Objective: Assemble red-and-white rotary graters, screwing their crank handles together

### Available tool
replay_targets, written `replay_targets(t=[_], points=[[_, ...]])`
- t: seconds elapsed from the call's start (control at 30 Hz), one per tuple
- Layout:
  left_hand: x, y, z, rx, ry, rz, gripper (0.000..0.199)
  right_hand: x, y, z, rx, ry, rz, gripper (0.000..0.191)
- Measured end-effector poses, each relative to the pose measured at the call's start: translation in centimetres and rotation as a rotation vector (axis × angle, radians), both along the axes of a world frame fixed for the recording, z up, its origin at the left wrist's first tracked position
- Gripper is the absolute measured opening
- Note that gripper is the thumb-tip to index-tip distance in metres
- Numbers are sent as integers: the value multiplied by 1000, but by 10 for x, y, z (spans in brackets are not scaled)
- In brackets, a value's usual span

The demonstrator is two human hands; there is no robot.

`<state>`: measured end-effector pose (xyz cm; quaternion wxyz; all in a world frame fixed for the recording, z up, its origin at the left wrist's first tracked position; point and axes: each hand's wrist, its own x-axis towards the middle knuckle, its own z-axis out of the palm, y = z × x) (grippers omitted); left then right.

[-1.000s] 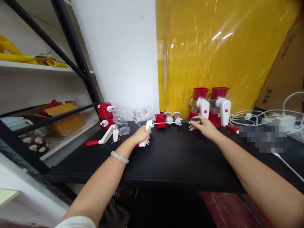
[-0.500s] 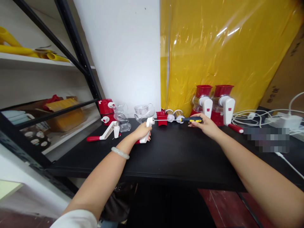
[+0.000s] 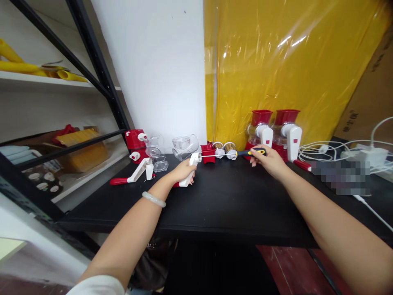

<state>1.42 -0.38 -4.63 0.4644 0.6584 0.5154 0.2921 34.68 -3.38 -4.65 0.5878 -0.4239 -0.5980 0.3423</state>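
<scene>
My left hand (image 3: 183, 171) is closed around a white crank handle (image 3: 194, 160) with a red grip end, held above the black table (image 3: 221, 205). From the right, my right hand (image 3: 267, 159) pinches the black-and-yellow handle of a long screwdriver (image 3: 244, 153). The thin shaft lies level, and its tip meets the white hub at the top of the crank handle; how far it goes in is hidden. Behind the shaft stand a red plastic part (image 3: 208, 154) and two metal grater drums (image 3: 229, 150). Left of my left hand lies another white crank with a red grip (image 3: 136, 174).
Clear plastic parts (image 3: 183, 143) and a red grater base (image 3: 136, 143) stand at the back left. Two assembled red-and-white rotary graters (image 3: 287, 133) are behind my right hand. White cables (image 3: 322, 149) and a pixelated device (image 3: 340, 178) lie at the right. A black shelf frame (image 3: 113, 98) rises at the left.
My right hand and the screwdriver handle have shifted slightly right, and the hand's grip looks a little turned. The left hand holds the crank handle much as before. The camera view has shifted slightly.
</scene>
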Motion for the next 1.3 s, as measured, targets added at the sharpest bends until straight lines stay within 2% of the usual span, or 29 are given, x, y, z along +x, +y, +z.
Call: replay_targets(t=[0.1,0.23,0.5,0.7,1.0,1.3], points=[[-2,-2,3,7,-56,2,21,4,6,-2,79,128,-13,42],[-3,-1,4,40,-94,17,22,9,10,-4,130,133,-59,38],[-1,5,-3,216,-227,30,31,2,6,-4,121,125,-5,32],[0,4,-2,207,-240,24,33,-1,4,-3,113,173,14,30],[0,4,-2,187,-249,-8,36,0,5,-4,131,123,14,32],[-1,1,1,215,-260,-27,39,2,-3,4,148,-28,-48,37]])
